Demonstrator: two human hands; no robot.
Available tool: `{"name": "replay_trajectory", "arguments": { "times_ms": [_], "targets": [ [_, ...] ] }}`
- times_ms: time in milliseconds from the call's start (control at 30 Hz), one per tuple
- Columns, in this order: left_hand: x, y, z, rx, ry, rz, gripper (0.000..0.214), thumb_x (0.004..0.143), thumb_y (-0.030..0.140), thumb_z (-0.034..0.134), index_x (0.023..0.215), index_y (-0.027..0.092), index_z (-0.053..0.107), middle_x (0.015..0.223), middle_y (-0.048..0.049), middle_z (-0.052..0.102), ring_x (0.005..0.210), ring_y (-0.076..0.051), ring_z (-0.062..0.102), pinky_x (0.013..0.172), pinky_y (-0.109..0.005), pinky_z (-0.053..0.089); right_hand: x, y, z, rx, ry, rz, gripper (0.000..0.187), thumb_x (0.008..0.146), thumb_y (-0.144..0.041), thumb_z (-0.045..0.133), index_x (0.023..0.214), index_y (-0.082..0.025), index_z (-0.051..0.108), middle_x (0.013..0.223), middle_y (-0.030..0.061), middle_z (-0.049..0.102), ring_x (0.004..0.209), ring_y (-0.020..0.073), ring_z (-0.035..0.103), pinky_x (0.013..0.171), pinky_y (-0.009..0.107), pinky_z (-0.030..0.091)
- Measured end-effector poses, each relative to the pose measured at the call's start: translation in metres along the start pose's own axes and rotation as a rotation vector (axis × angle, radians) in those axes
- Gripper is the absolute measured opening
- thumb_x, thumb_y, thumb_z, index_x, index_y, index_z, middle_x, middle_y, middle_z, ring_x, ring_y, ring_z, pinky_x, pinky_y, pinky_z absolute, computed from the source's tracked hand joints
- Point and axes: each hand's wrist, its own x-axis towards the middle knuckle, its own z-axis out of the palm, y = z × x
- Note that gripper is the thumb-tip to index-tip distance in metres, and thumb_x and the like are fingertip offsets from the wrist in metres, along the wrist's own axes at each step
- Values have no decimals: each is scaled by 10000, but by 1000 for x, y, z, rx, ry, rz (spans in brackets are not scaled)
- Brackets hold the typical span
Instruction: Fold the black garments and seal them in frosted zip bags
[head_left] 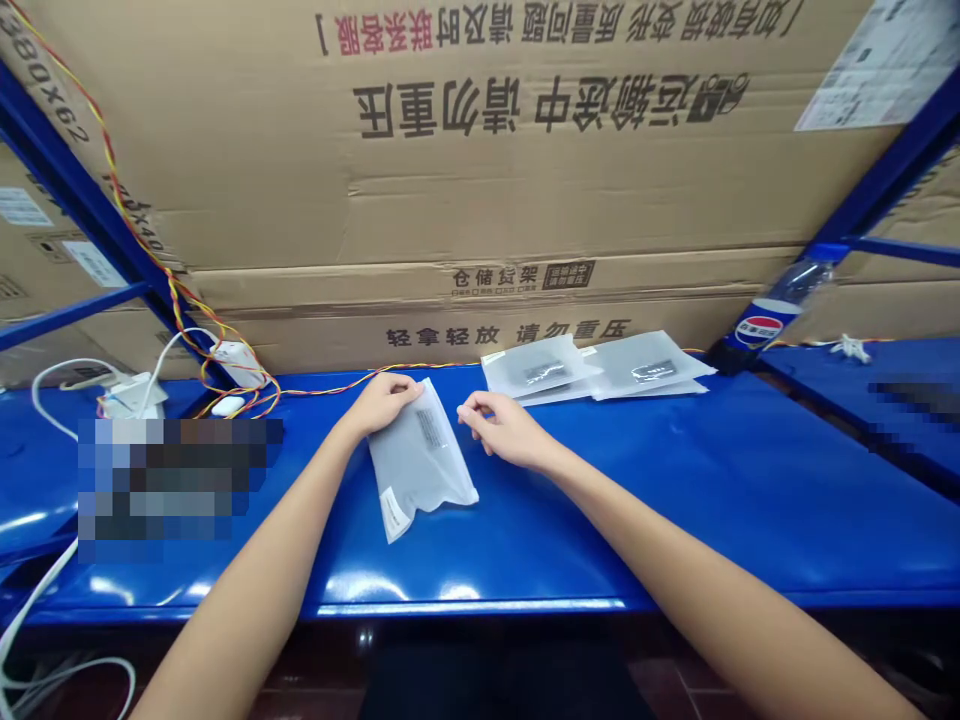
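The left hand (386,400) is closing over the far edge of a frosted pouch (420,465). Its fingers are folding down on that edge, and it seems to be pinching it, though the thumb is hidden. The pouch is lying flat on the blue worktop (675,500), trailing from the left hand toward 5 o'clock, with its white-labelled corner pointing back at the person.

The right hand (504,428) is hovering just beside the pouch, at 3 o'clock from its far corner. Thumb and forefinger are pressing together, and whether anything small is sitting between them is not clear. A narrow gap is showing between those fingertips and the pouch.

At 1 o'clock from the right hand, a pile of pouches (600,368) is resting against the cardboard boxes (480,180). Farther out at 2 o'clock, a bottle (780,305) is leaning by the shelf post. At 9 o'clock from the left hand, red and yellow wires (180,300) and a white cable (52,375) are running along the worktop.
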Motion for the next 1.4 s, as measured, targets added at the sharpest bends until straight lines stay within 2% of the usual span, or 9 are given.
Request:
{"name": "replay_trajectory", "arguments": {
  "times_ms": [167,400,533,667,767,933,1100,1267,1400],
  "targets": [
    [-5,27,19,18,-96,68,478,907,579,562,626,193,569,626,21,473,631,-146,381,597,-283,308,4,3,-7,-33,-37,9,229,882,-355,729,735,-183,698,638,-20,654,434,85,491,443,230,370],
    [-10,33,27,25,-104,86,441,917,543,552,652,194,599,644,7,537,664,-167,443,628,-291,344,-1,8,0,-1,-162,82,155,835,-328,774,865,-191,709,642,-23,703,381,89,491,383,215,369],
    [-11,33,26,24,-88,96,434,920,526,557,650,190,607,652,0,575,673,-172,479,643,-295,361,0,8,10,166,-199,-10,308,779,-409,850,900,-199,661,780,-15,703,587,129,639,519,229,522],
    [-7,29,17,8,-71,99,473,932,584,508,706,188,636,680,-11,612,672,-179,508,648,-296,399,3,7,9,244,-143,-125,265,943,-413,670,1141,-239,693,1058,37,739,788,167,711,637,277,590],
    [-6,26,15,23,-53,99,493,938,596,488,725,186,657,697,-20,636,679,-185,528,652,-296,412,5,7,9,237,-68,-182,273,915,-343,682,1167,-243,710,1180,62,749,960,217,731,733,319,619],
    [-12,29,31,124,-35,122,444,970,479,509,665,188,648,657,-24,643,658,-183,511,663,-309,374,2,9,21,300,-73,-102,459,741,-362,885,1118,-210,672,964,56,779,875,242,740,673,311,601],
    [-18,38,40,225,-62,161,419,997,417,539,653,204,649,655,-27,662,626,-184,501,668,-324,344,-4,1,28,324,-154,145,347,668,-333,920,890,-185,698,738,6,714,677,183,665,533,252,516],
    [-21,41,27,287,-51,167,459,1049,427,477,670,221,636,692,-43,696,637,-212,563,678,-336,364,-14,-7,27,360,-36,175,219,688,-230,829,758,-199,623,708,0,697,666,180,682,536,260,556],
    [-29,36,6,343,30,146,514,1072,481,406,664,226,591,700,-51,695,637,-224,575,669,-342,364,-41,-3,19,452,274,165,224,758,-281,768,840,-231,565,762,3,707,683,188,722,574,300,618]
  ]
}}
